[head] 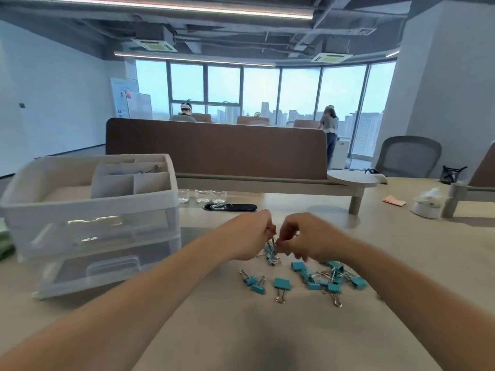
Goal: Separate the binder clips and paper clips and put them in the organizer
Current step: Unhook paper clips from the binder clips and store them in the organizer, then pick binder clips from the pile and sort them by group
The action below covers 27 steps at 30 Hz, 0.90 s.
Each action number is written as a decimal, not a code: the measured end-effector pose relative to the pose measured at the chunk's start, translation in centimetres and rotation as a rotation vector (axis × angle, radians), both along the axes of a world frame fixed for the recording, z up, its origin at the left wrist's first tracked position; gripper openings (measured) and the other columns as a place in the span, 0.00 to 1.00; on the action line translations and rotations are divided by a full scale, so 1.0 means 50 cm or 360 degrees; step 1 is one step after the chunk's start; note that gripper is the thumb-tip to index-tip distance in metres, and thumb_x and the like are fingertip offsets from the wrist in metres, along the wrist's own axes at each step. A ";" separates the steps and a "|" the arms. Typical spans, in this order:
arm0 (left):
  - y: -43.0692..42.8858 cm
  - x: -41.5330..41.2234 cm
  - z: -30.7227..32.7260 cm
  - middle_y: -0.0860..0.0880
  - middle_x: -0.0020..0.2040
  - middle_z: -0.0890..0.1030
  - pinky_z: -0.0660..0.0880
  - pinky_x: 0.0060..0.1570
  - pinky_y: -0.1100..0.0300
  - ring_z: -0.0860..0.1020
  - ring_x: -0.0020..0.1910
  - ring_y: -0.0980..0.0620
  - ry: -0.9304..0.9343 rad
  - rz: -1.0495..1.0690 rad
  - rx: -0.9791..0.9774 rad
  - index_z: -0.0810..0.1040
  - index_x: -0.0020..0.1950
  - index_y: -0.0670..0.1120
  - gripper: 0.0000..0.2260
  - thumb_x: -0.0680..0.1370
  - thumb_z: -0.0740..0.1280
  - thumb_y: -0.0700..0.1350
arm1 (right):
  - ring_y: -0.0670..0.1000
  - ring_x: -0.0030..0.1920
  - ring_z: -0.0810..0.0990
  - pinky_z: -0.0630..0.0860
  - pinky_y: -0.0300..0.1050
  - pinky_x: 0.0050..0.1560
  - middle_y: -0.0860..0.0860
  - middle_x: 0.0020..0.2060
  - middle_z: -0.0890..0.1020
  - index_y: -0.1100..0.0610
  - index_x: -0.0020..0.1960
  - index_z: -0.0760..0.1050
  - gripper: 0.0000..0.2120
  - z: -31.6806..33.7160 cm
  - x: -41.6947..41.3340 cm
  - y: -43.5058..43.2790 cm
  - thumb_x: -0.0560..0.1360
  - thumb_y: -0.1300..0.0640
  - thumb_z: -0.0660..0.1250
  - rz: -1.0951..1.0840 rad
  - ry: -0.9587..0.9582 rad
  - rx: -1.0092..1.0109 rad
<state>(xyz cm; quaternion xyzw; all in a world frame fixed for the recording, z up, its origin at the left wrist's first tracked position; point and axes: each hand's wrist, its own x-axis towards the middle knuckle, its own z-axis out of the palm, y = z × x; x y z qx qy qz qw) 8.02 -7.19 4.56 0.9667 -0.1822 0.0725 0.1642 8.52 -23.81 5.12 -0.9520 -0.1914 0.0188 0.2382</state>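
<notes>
Hands meet above the middle of the pale wooden table [241, 330], both forearms reaching in from the near edge. Left hand [250, 238]: fingers curled, pinching the silver wire handles at the top of a cluster of teal binder clips [271, 254], which hangs down with its lower end at the tabletop. Right hand [310, 236]: fingers likewise curled, thumb and fingertips pinching the same cluster from the other side, so the two hands almost touch. Just beside the right wrist lies a loose pile of teal binder clips [330, 277], tangled by their wire handles; whether plain paper clips are mixed in cannot be told. Nearer the viewer, a single teal binder clip [281, 283] lies flat, and a pair of smaller teal binder clips [254, 283] sits to its left. Well to the left stands the translucent white plastic drawer organizer [88, 226], with two closed front drawers and an open top tray. That tray holds a divided grey insert [131, 178]; a wire clip handle [153, 168] shows in its rear compartment, next to something bluish, too blurred to identify. Behind the organizer stand clear plastic bottles [202, 195], partly hidden, in front of a brown desk divider panel [214, 148].
</notes>
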 end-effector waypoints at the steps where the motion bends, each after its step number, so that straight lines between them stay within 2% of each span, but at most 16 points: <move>1: 0.036 0.004 0.022 0.48 0.52 0.79 0.75 0.44 0.54 0.77 0.47 0.50 -0.0056 0.0051 0.0025 0.71 0.59 0.47 0.09 0.83 0.57 0.49 | 0.45 0.33 0.79 0.75 0.35 0.33 0.51 0.43 0.82 0.57 0.50 0.76 0.10 0.021 0.015 0.036 0.74 0.54 0.73 0.0042 -0.0021 0.0034; 5: 0.106 0.028 0.075 0.46 0.52 0.79 0.73 0.42 0.55 0.76 0.46 0.47 -0.0135 0.0200 0.0092 0.70 0.57 0.45 0.07 0.83 0.56 0.46 | 0.48 0.34 0.85 0.81 0.39 0.37 0.53 0.43 0.84 0.59 0.51 0.76 0.09 0.081 0.044 0.104 0.73 0.58 0.74 0.0116 -0.0059 0.0172; 8: 0.178 0.046 0.129 0.45 0.53 0.78 0.71 0.45 0.55 0.75 0.47 0.48 -0.0193 0.0299 0.0075 0.71 0.58 0.43 0.11 0.83 0.55 0.47 | 0.48 0.34 0.84 0.81 0.38 0.36 0.52 0.40 0.84 0.60 0.50 0.77 0.09 0.138 0.075 0.184 0.73 0.58 0.73 0.0238 -0.0123 0.0213; 11: 0.250 0.060 0.178 0.46 0.48 0.76 0.67 0.44 0.58 0.72 0.45 0.50 -0.0276 0.0415 0.0097 0.71 0.59 0.42 0.12 0.83 0.55 0.49 | 0.48 0.30 0.83 0.81 0.42 0.37 0.48 0.34 0.83 0.60 0.48 0.77 0.09 0.185 0.110 0.265 0.73 0.56 0.74 0.0326 -0.0191 0.0325; 14: 0.327 0.089 0.221 0.47 0.47 0.75 0.68 0.43 0.59 0.73 0.44 0.50 -0.0317 0.0509 0.0144 0.73 0.57 0.42 0.11 0.82 0.58 0.48 | 0.48 0.30 0.82 0.80 0.45 0.38 0.50 0.33 0.84 0.59 0.47 0.77 0.11 0.218 0.157 0.342 0.71 0.56 0.76 0.0397 -0.0227 0.0398; 17: 0.395 0.127 0.255 0.47 0.43 0.77 0.66 0.33 0.69 0.73 0.39 0.52 -0.0300 0.0559 0.0254 0.76 0.53 0.41 0.10 0.82 0.61 0.47 | 0.48 0.32 0.83 0.79 0.44 0.40 0.53 0.34 0.85 0.58 0.46 0.77 0.12 0.241 0.205 0.414 0.71 0.52 0.75 0.0440 -0.0320 0.0368; 18: 0.415 0.141 0.261 0.49 0.40 0.76 0.63 0.30 0.69 0.72 0.36 0.54 -0.0297 0.0575 0.0266 0.75 0.51 0.42 0.07 0.81 0.63 0.45 | 0.49 0.33 0.84 0.80 0.45 0.42 0.53 0.35 0.85 0.57 0.46 0.77 0.11 0.245 0.223 0.438 0.71 0.52 0.75 0.0454 -0.0333 0.0368; 20: 0.452 0.172 0.269 0.51 0.38 0.75 0.62 0.31 0.66 0.72 0.35 0.54 -0.0284 0.0627 0.0231 0.74 0.48 0.45 0.03 0.80 0.65 0.43 | 0.52 0.38 0.85 0.81 0.50 0.47 0.54 0.38 0.85 0.58 0.46 0.78 0.10 0.252 0.257 0.483 0.71 0.55 0.76 0.0460 -0.0374 0.0343; 22: 0.486 0.205 0.273 0.49 0.40 0.76 0.65 0.33 0.64 0.74 0.37 0.53 -0.0285 0.0686 0.0189 0.75 0.48 0.45 0.01 0.80 0.65 0.42 | 0.55 0.42 0.85 0.81 0.55 0.50 0.55 0.40 0.85 0.60 0.48 0.78 0.11 0.257 0.287 0.527 0.70 0.56 0.76 0.0453 -0.0395 0.0306; 25: 0.524 0.246 0.276 0.47 0.42 0.78 0.65 0.33 0.65 0.74 0.38 0.52 -0.0267 0.0741 0.0210 0.75 0.49 0.44 0.02 0.80 0.65 0.42 | 0.57 0.42 0.85 0.81 0.55 0.49 0.58 0.40 0.85 0.63 0.47 0.79 0.10 0.260 0.325 0.579 0.71 0.57 0.75 0.0434 -0.0407 0.0232; 27: 0.542 0.268 0.271 0.46 0.42 0.76 0.65 0.32 0.65 0.73 0.38 0.52 -0.0232 0.0780 0.0282 0.77 0.50 0.42 0.04 0.80 0.65 0.42 | 0.57 0.41 0.84 0.81 0.52 0.47 0.59 0.40 0.85 0.64 0.47 0.80 0.10 0.260 0.343 0.604 0.71 0.58 0.74 0.0427 -0.0401 0.0121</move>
